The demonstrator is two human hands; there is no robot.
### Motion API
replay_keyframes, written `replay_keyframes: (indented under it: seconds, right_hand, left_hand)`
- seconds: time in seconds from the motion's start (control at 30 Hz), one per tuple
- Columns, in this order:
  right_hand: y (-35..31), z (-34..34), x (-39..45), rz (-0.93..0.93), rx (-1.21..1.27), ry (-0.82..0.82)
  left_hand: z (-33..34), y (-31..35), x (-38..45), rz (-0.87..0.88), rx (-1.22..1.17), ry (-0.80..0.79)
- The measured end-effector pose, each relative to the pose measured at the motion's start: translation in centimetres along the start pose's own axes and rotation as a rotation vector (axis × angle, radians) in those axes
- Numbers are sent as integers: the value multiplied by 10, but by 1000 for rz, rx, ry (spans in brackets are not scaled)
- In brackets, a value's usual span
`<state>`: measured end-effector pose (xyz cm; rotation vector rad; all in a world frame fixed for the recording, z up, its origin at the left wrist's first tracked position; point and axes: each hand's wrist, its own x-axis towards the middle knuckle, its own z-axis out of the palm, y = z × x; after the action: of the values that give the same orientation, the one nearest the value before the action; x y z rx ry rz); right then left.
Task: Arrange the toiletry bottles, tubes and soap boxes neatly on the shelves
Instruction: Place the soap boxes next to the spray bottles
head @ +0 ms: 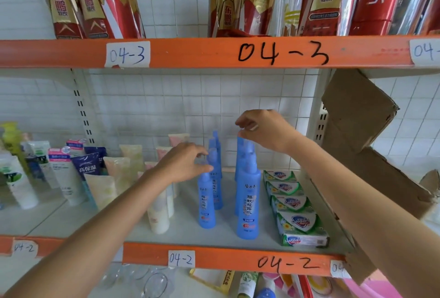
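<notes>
Head view, looking at the middle shelf (190,231) marked 04-2: blue spray bottles (247,202) stand in two short rows at the centre of the frame, tubes (69,178) stand cap-down to the left of them, and a row of green-and-white soap boxes (298,224) runs back along the right. The right hand (264,131) is above the right-hand row, its fingers (242,122) pinched together on the cap tip of a rear bottle. The left hand (183,164) reaches to the left-hand row, fingers curled close around the neck of a bottle there, though whether they truly clamp it cannot be told. These bottles look like light, stiff plastic, tall and narrow, so they would likely tip easily and knock their neighbours; a hold at the cap steers them but gives little grip, and the smooth waist lower down seems the surer place. The tubes appear soft and top-heavy on their caps, best taken near the cap. The soap boxes look rigid and easy to slide by their sides.
</notes>
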<state>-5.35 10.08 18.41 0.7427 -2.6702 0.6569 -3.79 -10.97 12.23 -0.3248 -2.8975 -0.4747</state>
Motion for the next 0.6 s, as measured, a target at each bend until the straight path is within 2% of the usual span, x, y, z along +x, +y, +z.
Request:
replay_keyframes:
  seconds: [0.13, 0.27, 0.43, 0.5, 0.6]
  right_hand:
    - [-30, 17, 21, -87, -173, -176]
    - [-42, 53, 53, -38, -342, -362]
    - [-40, 85, 75, 5, -511, -564]
    - [-39, 93, 75, 28, -510, -609]
    - [-42, 94, 75, 13, -510, -593]
  left_hand:
    - [12, -5, -6, 8, -109, -1]
    - [17, -6, -8, 57, -167, 15]
    - [21, -8, -6, 75, -211, -52]
    - [23, -12, -6, 80, -221, -81]
    - [27, -17, -7, 92, -255, -83]
